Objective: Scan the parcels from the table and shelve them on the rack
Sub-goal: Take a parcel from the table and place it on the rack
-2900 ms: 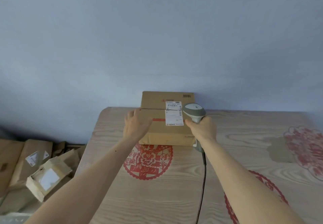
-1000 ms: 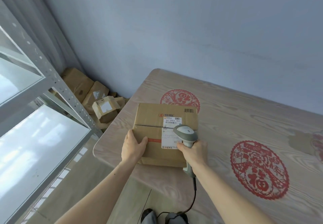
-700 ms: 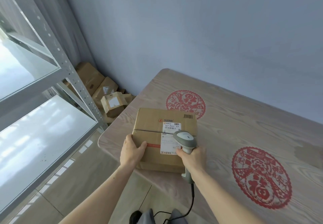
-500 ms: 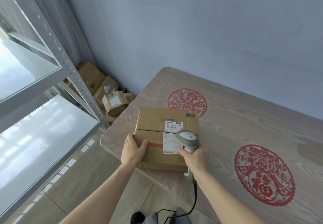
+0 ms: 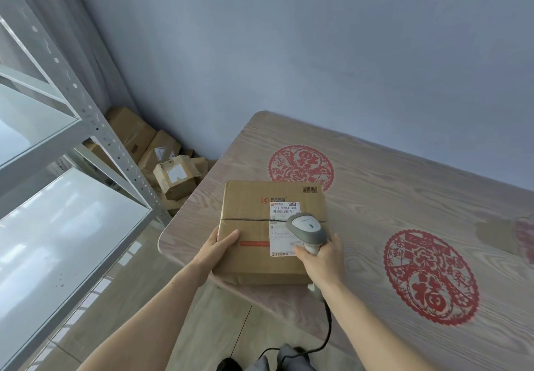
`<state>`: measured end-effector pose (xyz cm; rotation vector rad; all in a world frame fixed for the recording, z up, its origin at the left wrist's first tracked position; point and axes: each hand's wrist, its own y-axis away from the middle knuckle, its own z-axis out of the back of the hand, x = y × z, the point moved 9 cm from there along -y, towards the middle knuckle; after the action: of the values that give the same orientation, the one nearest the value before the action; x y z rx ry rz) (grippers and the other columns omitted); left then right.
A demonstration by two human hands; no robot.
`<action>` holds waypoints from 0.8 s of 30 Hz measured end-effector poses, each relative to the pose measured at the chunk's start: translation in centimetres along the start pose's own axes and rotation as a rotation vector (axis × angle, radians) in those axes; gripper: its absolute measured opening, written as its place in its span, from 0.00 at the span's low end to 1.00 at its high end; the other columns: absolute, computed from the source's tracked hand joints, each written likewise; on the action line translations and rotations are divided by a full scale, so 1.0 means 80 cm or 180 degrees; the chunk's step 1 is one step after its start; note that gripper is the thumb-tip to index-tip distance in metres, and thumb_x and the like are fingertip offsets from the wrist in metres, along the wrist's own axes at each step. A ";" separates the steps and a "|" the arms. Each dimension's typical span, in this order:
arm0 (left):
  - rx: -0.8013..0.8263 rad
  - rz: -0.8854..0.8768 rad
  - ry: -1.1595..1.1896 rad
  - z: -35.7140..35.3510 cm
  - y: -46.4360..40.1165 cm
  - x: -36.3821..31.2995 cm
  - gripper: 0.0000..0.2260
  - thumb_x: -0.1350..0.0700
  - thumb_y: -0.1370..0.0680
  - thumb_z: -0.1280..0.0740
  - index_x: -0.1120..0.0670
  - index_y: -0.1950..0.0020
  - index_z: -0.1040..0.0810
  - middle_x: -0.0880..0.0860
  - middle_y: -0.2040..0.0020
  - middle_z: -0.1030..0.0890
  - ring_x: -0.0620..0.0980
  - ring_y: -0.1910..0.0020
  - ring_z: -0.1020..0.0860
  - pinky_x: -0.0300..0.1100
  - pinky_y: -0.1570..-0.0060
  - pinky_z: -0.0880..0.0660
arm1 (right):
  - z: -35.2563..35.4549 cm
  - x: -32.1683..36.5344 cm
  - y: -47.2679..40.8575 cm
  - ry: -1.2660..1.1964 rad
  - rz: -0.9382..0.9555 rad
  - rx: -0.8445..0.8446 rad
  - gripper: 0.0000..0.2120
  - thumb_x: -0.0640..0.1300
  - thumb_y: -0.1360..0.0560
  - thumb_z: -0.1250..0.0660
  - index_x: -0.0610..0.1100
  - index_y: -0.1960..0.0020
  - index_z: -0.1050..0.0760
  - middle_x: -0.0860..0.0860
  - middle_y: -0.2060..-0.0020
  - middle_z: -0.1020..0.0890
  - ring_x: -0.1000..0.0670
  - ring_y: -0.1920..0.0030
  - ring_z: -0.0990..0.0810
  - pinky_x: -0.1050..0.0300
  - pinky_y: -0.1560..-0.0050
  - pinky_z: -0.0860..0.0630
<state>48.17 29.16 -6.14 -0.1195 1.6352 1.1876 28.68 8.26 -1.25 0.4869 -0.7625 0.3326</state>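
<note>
A brown cardboard parcel (image 5: 254, 226) with a white shipping label (image 5: 281, 220) lies at the near left corner of the wooden table (image 5: 390, 205), its front edge overhanging slightly. My left hand (image 5: 218, 247) grips the parcel's left near corner, thumb on top. My right hand (image 5: 320, 258) holds a grey barcode scanner (image 5: 307, 227) whose head rests over the label; its black cable (image 5: 326, 330) trails down toward the floor. The metal rack (image 5: 95, 127) with pale shelf boards stands to the left.
Several cardboard boxes (image 5: 173, 174) are piled on the floor in the corner between rack and table. Red paper-cut decorations (image 5: 430, 278) mark the tabletop. A grey-blue wall runs behind. Tiled floor lies between rack and table.
Over the last seconds the parcel was pulled from the table's far side to its near left corner. In the last half second both hands keep their hold and little moves.
</note>
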 end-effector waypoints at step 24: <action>0.0223 -0.0038 0.1056 -0.013 -0.001 0.010 0.40 0.35 0.38 0.24 0.43 0.30 0.33 0.55 0.36 0.22 0.56 0.38 0.21 0.59 0.38 0.23 | -0.005 -0.004 -0.002 0.0299 0.0089 0.0091 0.18 0.55 0.34 0.24 0.46 0.48 0.16 0.44 0.34 0.30 0.42 0.33 0.30 0.44 0.31 0.31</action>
<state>47.17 28.72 -6.89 -0.2941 1.9596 1.1437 28.74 8.30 -1.80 0.4847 -0.6745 0.3902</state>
